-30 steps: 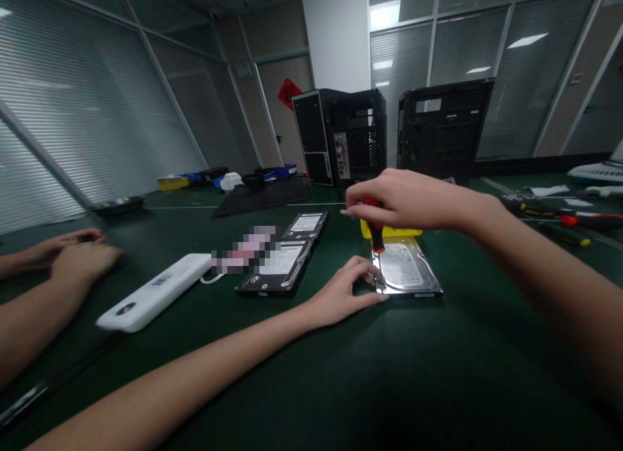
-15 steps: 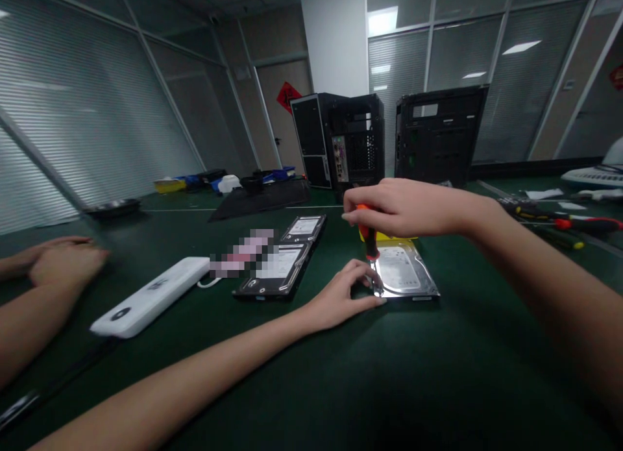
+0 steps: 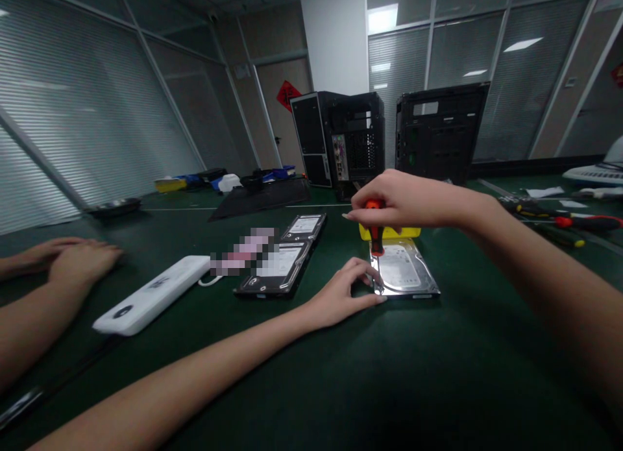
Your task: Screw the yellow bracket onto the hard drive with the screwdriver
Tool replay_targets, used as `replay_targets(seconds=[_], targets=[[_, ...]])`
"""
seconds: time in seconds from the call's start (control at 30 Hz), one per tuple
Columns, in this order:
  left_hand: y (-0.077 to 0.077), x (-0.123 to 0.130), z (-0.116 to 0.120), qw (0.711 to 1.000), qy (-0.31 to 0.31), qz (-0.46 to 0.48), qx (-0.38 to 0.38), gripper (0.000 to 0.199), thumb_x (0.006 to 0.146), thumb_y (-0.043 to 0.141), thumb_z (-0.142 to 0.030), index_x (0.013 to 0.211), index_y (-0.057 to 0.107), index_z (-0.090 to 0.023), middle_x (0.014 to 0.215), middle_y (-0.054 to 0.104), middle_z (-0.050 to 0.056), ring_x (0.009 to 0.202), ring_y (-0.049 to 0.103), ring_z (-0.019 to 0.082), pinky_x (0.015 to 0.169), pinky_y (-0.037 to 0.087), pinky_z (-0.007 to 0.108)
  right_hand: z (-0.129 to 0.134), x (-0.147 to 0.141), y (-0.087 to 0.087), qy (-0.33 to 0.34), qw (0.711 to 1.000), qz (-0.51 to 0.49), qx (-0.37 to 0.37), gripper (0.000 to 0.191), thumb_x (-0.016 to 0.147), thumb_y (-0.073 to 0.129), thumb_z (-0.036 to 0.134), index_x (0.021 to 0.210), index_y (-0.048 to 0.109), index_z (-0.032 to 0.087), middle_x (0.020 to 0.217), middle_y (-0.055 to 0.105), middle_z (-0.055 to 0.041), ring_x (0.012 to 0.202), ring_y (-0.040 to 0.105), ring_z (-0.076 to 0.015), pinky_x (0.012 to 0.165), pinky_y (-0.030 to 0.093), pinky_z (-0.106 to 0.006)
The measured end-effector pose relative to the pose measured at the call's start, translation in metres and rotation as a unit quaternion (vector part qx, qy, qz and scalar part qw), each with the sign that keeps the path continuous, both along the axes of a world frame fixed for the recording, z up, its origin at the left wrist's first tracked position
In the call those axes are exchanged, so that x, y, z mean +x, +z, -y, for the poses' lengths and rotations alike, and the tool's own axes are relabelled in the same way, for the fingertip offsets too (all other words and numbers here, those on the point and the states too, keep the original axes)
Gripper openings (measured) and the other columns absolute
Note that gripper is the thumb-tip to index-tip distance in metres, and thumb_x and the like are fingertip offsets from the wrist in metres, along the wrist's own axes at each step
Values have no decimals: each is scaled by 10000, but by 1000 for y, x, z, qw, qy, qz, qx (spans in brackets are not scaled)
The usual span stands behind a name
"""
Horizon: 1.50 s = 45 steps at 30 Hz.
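A silver hard drive [image 3: 399, 267] lies flat on the dark green table. My left hand [image 3: 348, 287] grips its near left corner, thumb at the front edge and fingers curled over the left side. Above the drive's left side, my right hand [image 3: 389, 201] is closed from above around the handle of a red and black screwdriver [image 3: 376, 238]. The screwdriver stands nearly upright with its handle over the drive; its thin shaft and tip are hard to make out. Just behind the drive sits a yellow object [image 3: 411, 232], partly hidden by my right hand.
Two more hard drives [image 3: 275, 285] lie to the left, beside a white power strip [image 3: 150, 295]. Another person's hands [image 3: 85, 263] rest at far left. Black computer cases [image 3: 440, 136] stand behind. Pliers and other hand tools [image 3: 579, 222] lie at right.
My right hand and the screwdriver have shifted slightly right, and the handle stands more upright. My left hand stays on the drive. The other person's hands have moved a little rightward.
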<state>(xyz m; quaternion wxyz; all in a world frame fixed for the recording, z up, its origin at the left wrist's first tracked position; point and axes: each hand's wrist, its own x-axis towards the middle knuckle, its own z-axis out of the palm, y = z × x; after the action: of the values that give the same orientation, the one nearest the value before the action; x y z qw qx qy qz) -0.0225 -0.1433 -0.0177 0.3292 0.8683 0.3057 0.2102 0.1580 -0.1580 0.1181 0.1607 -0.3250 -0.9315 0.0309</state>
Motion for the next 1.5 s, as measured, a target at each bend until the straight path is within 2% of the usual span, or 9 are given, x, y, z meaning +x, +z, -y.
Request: replay_targets(seconds=[0.23,0.43,0.6,0.83,1.03,1.27,1.5], targets=[[-1,0,-1,1000,-2,1,9,291,756,600,-390,975,550,-205,1034,463,37,934,489,171,840,416,322,0,2,-1,-47,999,6,-15,408,864,335,436,752,583,133,699,561,-35,584,457,-92,530,298,-236],[-4,0,-1,1000,-2,9,14,290,746,612,-388,964,554,-205,1014,465,35,925,493,170,844,418,323,2,2,2,-10,999,-5,-53,276,874,335,298,888,562,140,820,592,-44,696,509,-114,591,344,-228],[-3,0,0,1000,-1,11,10,284,750,607,-380,967,556,-203,1032,466,39,929,494,171,848,418,327,3,3,3,8,999,-3,-53,313,879,338,330,794,565,131,757,580,-38,645,496,-97,577,349,-228],[-1,0,0,1000,-3,5,-3,296,752,600,-394,976,556,-204,1062,464,38,942,494,173,843,412,327,2,3,1,1,993,-26,-114,356,814,440,438,780,601,123,720,593,-35,568,499,-79,505,362,-213],[-1,0,-1,1000,-3,5,0,305,756,596,-404,985,549,-207,1054,465,34,938,494,169,829,418,316,2,0,1,-21,997,-12,-73,389,791,467,449,743,639,103,646,573,-28,514,440,-65,486,315,-221],[0,1,0,1000,-2,0,4,310,757,599,-398,994,553,-204,1039,467,31,940,490,170,831,416,318,3,-1,0,15,999,-18,-40,395,813,436,448,782,647,115,686,576,-25,549,444,-71,511,307,-229],[-1,1,-1,1000,-1,-1,12,306,760,595,-406,984,560,-200,1027,459,34,932,495,164,828,420,302,4,-1,0,17,1000,-15,-19,404,814,441,458,775,644,111,673,567,-20,538,435,-67,506,297,-228]])
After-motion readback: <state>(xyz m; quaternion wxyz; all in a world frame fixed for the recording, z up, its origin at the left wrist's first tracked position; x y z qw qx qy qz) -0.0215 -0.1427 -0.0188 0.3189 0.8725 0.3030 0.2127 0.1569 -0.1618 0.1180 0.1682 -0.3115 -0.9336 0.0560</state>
